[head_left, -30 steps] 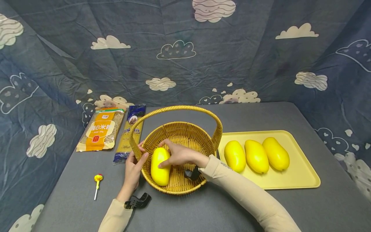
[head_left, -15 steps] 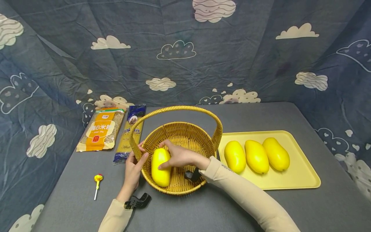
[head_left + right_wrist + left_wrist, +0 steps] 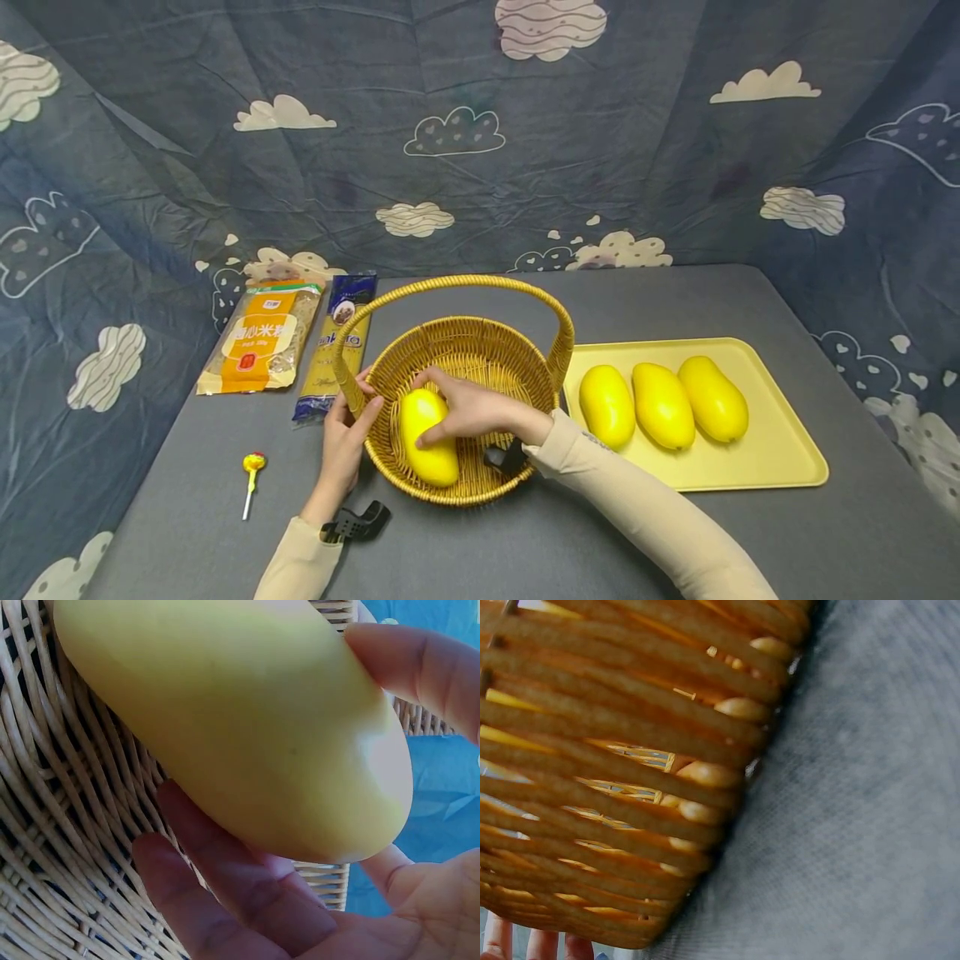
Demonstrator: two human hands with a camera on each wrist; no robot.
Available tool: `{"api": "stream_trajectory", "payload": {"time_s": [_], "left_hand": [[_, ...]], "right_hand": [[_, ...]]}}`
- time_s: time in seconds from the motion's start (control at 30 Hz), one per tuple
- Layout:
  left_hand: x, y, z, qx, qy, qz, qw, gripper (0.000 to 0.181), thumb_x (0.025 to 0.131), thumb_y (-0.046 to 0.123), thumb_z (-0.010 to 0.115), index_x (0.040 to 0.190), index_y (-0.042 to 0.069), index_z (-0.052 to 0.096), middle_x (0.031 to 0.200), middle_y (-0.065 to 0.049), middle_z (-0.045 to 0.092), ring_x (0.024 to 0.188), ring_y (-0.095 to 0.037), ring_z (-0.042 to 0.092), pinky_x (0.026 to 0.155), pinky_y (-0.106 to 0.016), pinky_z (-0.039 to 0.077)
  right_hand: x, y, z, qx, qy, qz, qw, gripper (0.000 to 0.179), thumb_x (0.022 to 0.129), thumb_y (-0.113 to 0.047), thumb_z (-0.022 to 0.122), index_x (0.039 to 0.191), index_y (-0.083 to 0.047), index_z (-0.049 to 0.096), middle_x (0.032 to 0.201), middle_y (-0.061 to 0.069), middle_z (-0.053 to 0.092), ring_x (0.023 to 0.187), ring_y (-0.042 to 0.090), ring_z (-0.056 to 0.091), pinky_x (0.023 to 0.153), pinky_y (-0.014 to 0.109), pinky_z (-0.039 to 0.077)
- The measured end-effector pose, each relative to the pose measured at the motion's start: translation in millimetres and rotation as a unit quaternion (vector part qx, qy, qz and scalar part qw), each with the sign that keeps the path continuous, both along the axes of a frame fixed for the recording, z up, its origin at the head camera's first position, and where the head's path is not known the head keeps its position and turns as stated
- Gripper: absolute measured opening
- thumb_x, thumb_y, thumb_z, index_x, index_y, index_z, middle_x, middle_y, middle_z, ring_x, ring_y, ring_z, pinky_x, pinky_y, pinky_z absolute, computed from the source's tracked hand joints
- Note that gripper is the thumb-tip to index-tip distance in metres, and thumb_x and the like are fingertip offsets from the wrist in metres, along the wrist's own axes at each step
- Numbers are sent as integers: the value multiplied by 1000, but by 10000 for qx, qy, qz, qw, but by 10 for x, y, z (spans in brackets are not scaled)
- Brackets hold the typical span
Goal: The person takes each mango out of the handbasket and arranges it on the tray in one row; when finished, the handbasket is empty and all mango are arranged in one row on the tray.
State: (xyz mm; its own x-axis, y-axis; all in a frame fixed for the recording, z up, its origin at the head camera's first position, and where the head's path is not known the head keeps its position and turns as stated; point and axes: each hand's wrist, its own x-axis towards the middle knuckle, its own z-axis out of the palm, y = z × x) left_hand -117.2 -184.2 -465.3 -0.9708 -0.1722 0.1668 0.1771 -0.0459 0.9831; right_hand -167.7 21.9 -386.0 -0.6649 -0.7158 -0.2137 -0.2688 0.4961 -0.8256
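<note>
A yellow mango (image 3: 430, 450) lies inside a round wicker basket (image 3: 517, 342) with a tall arched handle. My right hand (image 3: 476, 408) reaches in from the right and grips the fruit. In the right wrist view, thumb and fingers lie around the smooth mango (image 3: 247, 727), close to the woven basket wall (image 3: 67, 847). At the basket's left side, my left hand (image 3: 345, 442) holds the rim by the handle's foot. The left wrist view is filled mostly by the basket weave (image 3: 622, 780), with fingertips (image 3: 541, 943) at the lower left corner.
On the right, a pale yellow tray (image 3: 772, 450) carries three more mangoes (image 3: 663, 406). Two food packets, one orange and clear (image 3: 258, 337), one blue and yellow (image 3: 337, 346), lie left of the basket. Nearer me is a lollipop (image 3: 252, 475). A cloud-patterned cloth (image 3: 465, 200) hangs behind.
Within the basket, the mango has turned in my right hand, its near end swinging to the right. My left hand keeps its hold on the rim. The other mangoes stay on the tray.
</note>
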Motion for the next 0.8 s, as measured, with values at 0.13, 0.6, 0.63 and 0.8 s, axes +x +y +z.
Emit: {"api": "stream_trajectory", "payload": {"time_s": [0.13, 0.6, 0.63, 0.8], "left_hand": [[5, 8, 1, 0, 36, 14, 10000, 25, 93, 6, 59, 111, -6, 47, 143, -8, 42, 130, -23, 37, 101, -28, 34], [-1, 14, 16, -49, 72, 72, 9999, 25, 93, 5, 60, 111, -7, 48, 142, -9, 43, 130, -24, 37, 103, -35, 31], [-3, 14, 15, -45, 75, 74, 9999, 25, 92, 5, 60, 111, -7, 48, 142, -9, 43, 130, -24, 37, 103, -36, 31], [-7, 6, 4, -35, 76, 70, 9999, 26, 92, 5, 61, 111, -7, 48, 142, -8, 43, 130, -24, 37, 102, -34, 31]], "right_hand": [[9, 45, 15, -153, 98, -51, 9998, 65, 74, -23, 81, 126, -17, 42, 101, 5, 56, 85, 17, 59, 67, 30, 51], [76, 299, 255, -1040, 327, -496, 9928, 69, 80, -30, 75, 139, -22, 39, 118, 7, 52, 95, 23, 58, 77, 36, 49], [89, 321, 274, -1083, 344, -537, 9921, 70, 80, -30, 75, 140, -23, 39, 118, 6, 52, 95, 24, 57, 77, 36, 49], [151, 436, 329, -1461, 412, -725, 9857, 69, 80, -28, 77, 139, -29, 41, 119, 3, 52, 94, 22, 56, 79, 38, 50]]}}
